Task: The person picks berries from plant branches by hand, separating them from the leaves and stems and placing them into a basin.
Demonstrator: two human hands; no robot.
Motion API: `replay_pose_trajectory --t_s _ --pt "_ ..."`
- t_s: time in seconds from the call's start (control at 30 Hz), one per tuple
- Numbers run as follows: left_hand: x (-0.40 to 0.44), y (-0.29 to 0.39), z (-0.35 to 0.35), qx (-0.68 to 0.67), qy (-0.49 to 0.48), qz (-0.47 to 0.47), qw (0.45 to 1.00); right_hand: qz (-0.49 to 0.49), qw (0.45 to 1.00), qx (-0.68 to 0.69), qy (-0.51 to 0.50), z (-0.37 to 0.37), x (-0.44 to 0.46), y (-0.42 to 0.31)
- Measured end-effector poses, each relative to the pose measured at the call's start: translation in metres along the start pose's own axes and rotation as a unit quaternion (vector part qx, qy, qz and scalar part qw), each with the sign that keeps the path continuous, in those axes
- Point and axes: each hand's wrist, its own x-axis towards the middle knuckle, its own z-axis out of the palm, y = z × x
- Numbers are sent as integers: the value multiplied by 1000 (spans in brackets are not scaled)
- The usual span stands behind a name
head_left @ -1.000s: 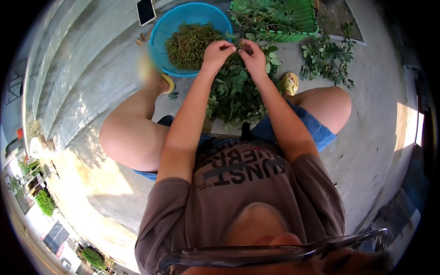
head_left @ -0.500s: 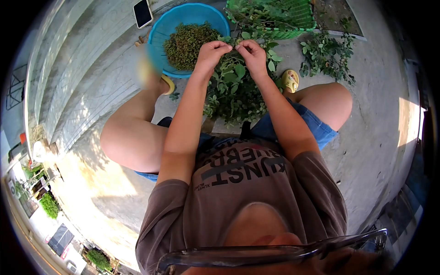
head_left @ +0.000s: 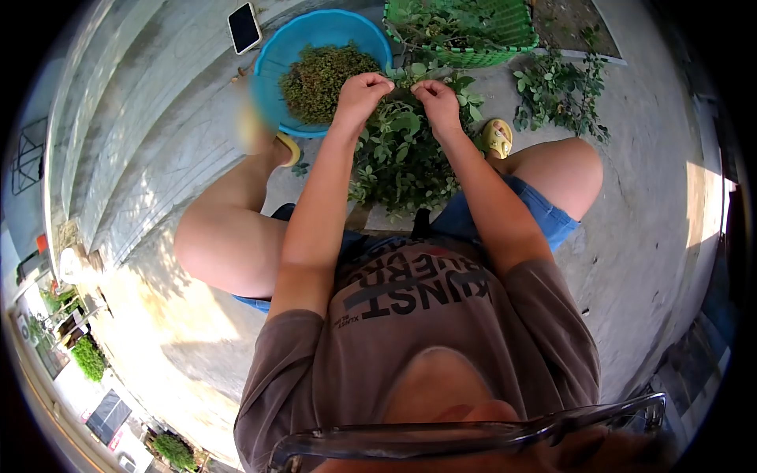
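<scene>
My left hand (head_left: 361, 98) is closed in a pinch at the right side of the blue basin (head_left: 272, 87), which holds a heap of small green-brown sprigs (head_left: 319, 85). Just right of it, my right hand (head_left: 438, 104) is also pinched, over the leafy green branches (head_left: 406, 150) piled between my legs. The two sets of fingertips are a short gap apart. Whatever lies between the fingers of each hand is too small to make out.
A green basket (head_left: 481, 55) with leafy stems stands beyond my hands. More leafy branches (head_left: 564, 91) lie on the concrete at the right, past a yellow shoe (head_left: 497, 138). A phone (head_left: 244, 28) rests left of the basin, near the pale steps (head_left: 134, 102).
My hands, whose fingertips were together, have drawn slightly apart. The basin, basket and phone appear a little lower and further left as the view shifts.
</scene>
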Motion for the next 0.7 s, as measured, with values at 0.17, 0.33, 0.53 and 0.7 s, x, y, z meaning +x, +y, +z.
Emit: replay_pose_trajectory --t_s 0.17,0.33,0.53,0.7 --pt "15 -17 -15 241 54 109 963 -39 983 171 -62 -12 -48 -44" --pt "-9 10 -5 220 126 203 946 -106 962 229 -108 -21 -65 -80" --pt "-47 77 2 -127 -68 212 967 -260 958 100 -72 -28 -66 -108" --pt "-65 93 11 -11 -87 211 973 -373 925 -69 -8 -30 -80 -140"
